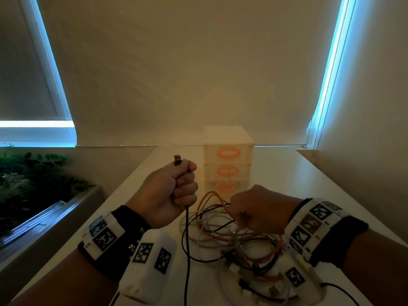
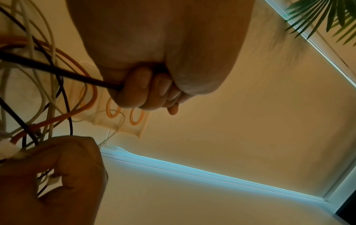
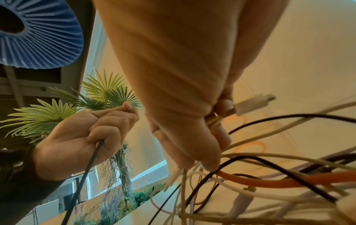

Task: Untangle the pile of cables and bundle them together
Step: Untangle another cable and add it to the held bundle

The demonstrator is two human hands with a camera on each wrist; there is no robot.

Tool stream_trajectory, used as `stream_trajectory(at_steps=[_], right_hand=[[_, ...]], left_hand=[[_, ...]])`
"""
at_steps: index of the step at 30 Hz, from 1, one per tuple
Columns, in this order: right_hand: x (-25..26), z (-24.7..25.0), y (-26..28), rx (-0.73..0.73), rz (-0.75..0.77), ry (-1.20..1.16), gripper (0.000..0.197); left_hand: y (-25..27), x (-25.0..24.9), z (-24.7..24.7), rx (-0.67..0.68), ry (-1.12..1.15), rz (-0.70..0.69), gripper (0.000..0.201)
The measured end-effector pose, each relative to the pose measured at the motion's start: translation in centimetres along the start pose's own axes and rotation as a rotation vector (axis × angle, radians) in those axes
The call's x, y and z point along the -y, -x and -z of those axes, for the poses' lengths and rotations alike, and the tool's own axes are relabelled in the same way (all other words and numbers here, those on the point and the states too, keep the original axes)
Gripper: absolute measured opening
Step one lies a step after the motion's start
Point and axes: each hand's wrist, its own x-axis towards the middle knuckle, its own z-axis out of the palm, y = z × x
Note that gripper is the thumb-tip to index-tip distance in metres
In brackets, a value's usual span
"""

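A tangle of orange, white and black cables (image 1: 229, 235) lies on the white table (image 1: 309, 180) in front of me. My left hand (image 1: 176, 193) is raised in a fist around a black cable (image 1: 187, 250). Its USB plug (image 1: 178, 160) sticks up above the thumb, and the cable hangs down to the table. The left wrist view shows the same black cable (image 2: 57, 71) running into the curled fingers (image 2: 142, 89). My right hand (image 1: 254, 213) sits over the pile and grips several strands. In the right wrist view its fingers (image 3: 215, 146) curl round white cables (image 3: 185, 182), a white plug (image 3: 252, 105) beside them.
A small white drawer unit (image 1: 228, 157) with orange ring handles stands at the back of the table, just behind the pile. Drawn blinds cover the window behind. A planter with green plants (image 1: 28, 177) runs along the left side, below table level.
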Motion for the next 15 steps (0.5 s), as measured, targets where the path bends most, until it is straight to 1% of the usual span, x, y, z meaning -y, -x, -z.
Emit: stream_trajectory(at_steps=[1,3,7,10,13,15], right_hand=[[0.04,0.0,0.0,-0.048,0.018,0.022,0.014],[-0.01,-0.02,-0.01,-0.08,0.007,0.039,0.014],[0.08,0.23,-0.28,-0.052,-0.039,-0.145,0.012],[0.19,0.07,-0.39,-0.088,-0.064,-0.184,0.013],[0.24,-0.09,-0.44,-0.125,-0.098,-0.213,0.022],[0.18,-0.14,-0.52,-0.142,-0.115,-0.252,0.022]], left_hand=[[0.03,0.04,-0.05,0.002,0.001,0.003,0.03],[0.08,0.16,-0.18,0.008,-0.001,0.011,0.029],[0.11,0.45,-0.53,0.007,-0.006,0.018,0.029],[0.12,0.57,-0.66,-0.003,-0.006,0.018,0.029],[0.12,0.63,-0.66,-0.012,-0.005,0.02,0.029],[0.14,0.66,-0.57,-0.016,0.001,0.024,0.028]])
